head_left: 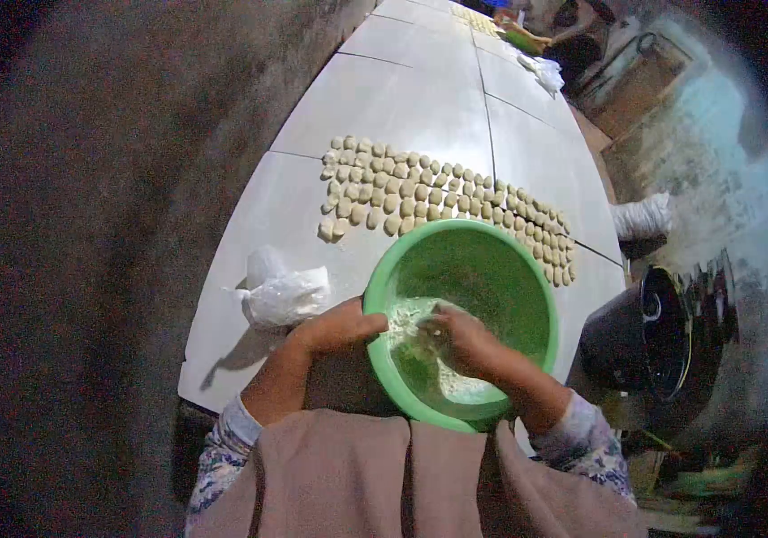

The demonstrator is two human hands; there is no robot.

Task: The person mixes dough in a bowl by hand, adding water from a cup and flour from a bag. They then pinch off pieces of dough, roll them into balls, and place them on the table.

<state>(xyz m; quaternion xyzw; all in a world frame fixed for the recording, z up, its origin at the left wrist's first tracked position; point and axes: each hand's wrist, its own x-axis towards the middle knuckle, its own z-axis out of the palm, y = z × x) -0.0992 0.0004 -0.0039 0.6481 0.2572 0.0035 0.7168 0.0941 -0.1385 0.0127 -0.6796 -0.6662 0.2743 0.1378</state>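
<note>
A large green basin [388, 377] stands tilted at the table's near edge, close to my body. White flour [466, 386] lies in its bottom and along its left inner side. My left hand [339, 326] is closed on the left rim, thumb over the edge. Inside the basin, my right hand [460, 339] is in the flour with its fingers curled together; what they hold, if anything, is hidden. Just beyond the basin, rows of small dough pieces [420, 191] cover a band of the table. A white plastic bag [284, 291] sits left of my left hand.
The pale table [384, 99] stretches away from me. At its far end are a person [581, 31], another white bag [543, 72] and more small pieces [476, 20]. A black bucket [617, 339] lies tipped at the right, near a white sack [642, 218]. A wall [133, 179] runs along the left.
</note>
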